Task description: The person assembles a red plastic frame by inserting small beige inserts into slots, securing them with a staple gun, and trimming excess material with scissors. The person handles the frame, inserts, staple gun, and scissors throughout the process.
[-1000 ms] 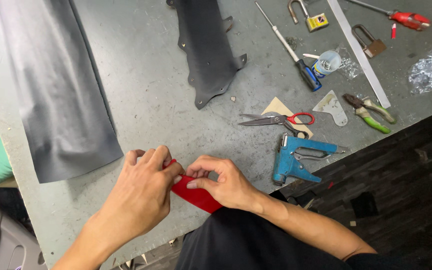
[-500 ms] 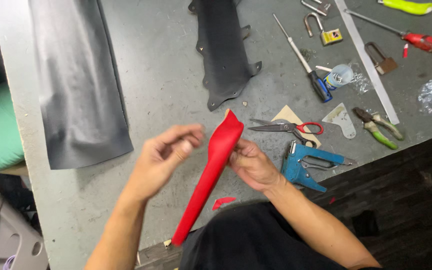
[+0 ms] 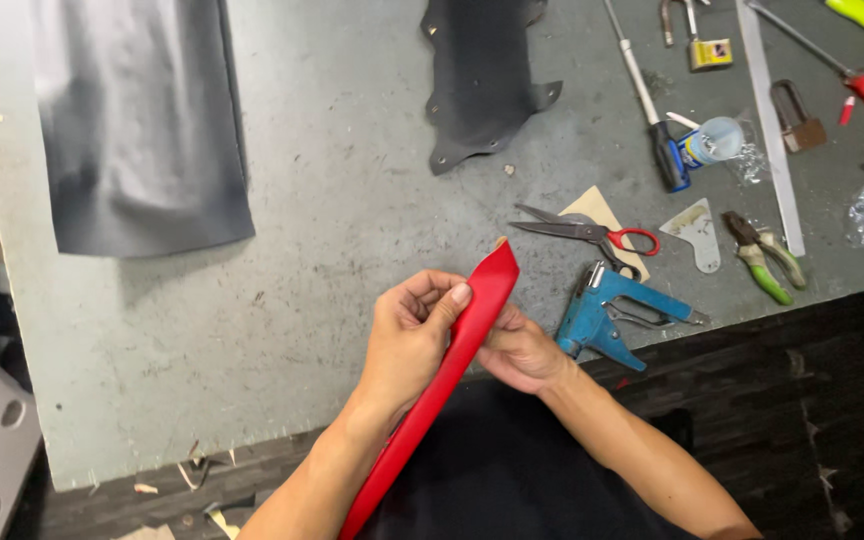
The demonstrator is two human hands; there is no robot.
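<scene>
A long red strip of leather-like material point(image 3: 452, 365) runs from my lap up over the table's front edge, its pointed tip near the scissors. My left hand point(image 3: 407, 335) grips the strip from the left, thumb pressed on its upper part. My right hand point(image 3: 522, 350) holds it from underneath on the right, partly hidden behind the strip.
On the grey worktable point(image 3: 332, 230) lie a blue staple gun point(image 3: 607, 315), red-handled scissors point(image 3: 582, 232), green-handled pliers point(image 3: 762, 255), a blue-handled screwdriver point(image 3: 652, 110), a metal ruler point(image 3: 772, 120), padlocks, a black leather piece point(image 3: 482, 80) and a grey sheet point(image 3: 137, 120).
One second ago both hands pinched a small red piece at the table edge. Then the long strip came up, and now both hands have closed around it nearer the tip.
</scene>
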